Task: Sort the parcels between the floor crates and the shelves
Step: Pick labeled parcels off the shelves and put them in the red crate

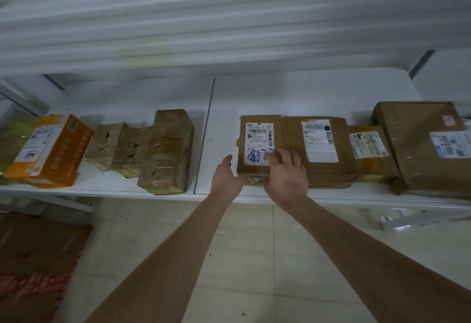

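At shelf (221, 123) front edge, right of seam: parcel (257, 139) flat, label up. Left hand (226, 177) open, fingers straight at its left side; right hand (286, 172) spread on top, not gripping. Many parcels already shelved, so sorting probably well underway; remainder unseen.

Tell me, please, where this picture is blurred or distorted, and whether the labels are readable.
Head view: the upper shelf is smeared by motion blur; head view: the wide lens skews the lower shelf; head view: the blue scribble on the label shows, its print does not.
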Tool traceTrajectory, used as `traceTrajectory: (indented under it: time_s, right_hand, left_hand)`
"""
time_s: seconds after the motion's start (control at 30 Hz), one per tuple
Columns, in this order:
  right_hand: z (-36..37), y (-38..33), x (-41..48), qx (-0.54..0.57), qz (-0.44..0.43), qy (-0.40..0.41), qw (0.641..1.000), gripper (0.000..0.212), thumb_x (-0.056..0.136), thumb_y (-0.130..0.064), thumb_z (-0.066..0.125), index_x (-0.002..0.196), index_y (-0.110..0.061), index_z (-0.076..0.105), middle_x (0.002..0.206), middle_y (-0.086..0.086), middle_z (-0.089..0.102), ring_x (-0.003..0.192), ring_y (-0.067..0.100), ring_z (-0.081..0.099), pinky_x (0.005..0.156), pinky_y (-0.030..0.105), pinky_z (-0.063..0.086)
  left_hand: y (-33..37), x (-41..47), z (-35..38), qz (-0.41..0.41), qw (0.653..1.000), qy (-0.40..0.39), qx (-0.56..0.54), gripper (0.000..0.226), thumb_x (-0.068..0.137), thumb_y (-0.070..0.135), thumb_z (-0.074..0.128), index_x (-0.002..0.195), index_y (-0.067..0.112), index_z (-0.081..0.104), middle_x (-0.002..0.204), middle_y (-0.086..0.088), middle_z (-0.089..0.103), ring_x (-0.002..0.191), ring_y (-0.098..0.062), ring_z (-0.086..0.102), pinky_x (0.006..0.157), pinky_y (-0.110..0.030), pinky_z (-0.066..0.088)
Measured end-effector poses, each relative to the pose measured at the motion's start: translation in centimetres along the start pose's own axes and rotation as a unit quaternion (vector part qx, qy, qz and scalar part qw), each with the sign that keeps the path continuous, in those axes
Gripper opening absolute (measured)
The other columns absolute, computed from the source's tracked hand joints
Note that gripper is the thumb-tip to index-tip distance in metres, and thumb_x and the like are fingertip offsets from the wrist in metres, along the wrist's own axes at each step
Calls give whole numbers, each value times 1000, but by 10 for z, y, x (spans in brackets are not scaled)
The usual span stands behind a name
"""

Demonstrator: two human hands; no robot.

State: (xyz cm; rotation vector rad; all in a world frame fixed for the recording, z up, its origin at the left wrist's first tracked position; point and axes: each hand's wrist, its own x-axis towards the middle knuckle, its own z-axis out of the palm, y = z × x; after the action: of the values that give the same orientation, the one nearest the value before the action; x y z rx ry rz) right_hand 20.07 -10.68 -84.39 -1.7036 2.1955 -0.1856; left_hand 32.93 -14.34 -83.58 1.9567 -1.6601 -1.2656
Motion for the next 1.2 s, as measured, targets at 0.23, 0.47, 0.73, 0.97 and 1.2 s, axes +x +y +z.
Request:
traceTrajectory:
  time_s: [0.23,0.47,0.73,0.97,1.2]
  right_hand:
    - [23,-85,-9,35,-58,-26,997,65,92,-36,52,148,-28,21,156,-3,20,143,30,12,111,43,26]
    - [70,-178,-2,131,-87,-109,981,70,95,-42,48,152,-28,10,159,-1,14,144,29,13,114,43,26]
    - [79,-177,3,428,87,-96,894,68,82,-62,59,140,-34,40,134,-5,51,122,18,51,102,36,40]
    - [83,-165,-2,511,244,-51,822,75,73,-42,78,135,-20,42,118,4,58,102,21,55,88,33,45]
    - [87,-149,-23,584,286,-150,744,40,81,-36,68,115,-22,55,97,2,59,91,23,61,86,39,51]
  left_hand:
    - [-63,-6,-83,77,962,222,142,70,89,18,58,149,10,22,145,-12,37,133,-30,36,109,-43,33]
    - [-134,33,-150,-75,981,167,70,69,89,28,62,145,5,28,142,-19,41,127,-37,43,103,-45,38]
    - [-135,21,-133,83,995,51,4,58,88,13,60,143,23,41,143,-4,38,126,-21,46,101,-26,38]
    - [-135,19,-125,165,986,6,-8,48,87,1,52,130,22,57,135,0,45,122,-18,49,97,-20,38]
    - [-141,32,-139,-57,981,-3,-187,67,91,31,62,148,18,30,142,-6,47,126,-24,49,103,-32,38]
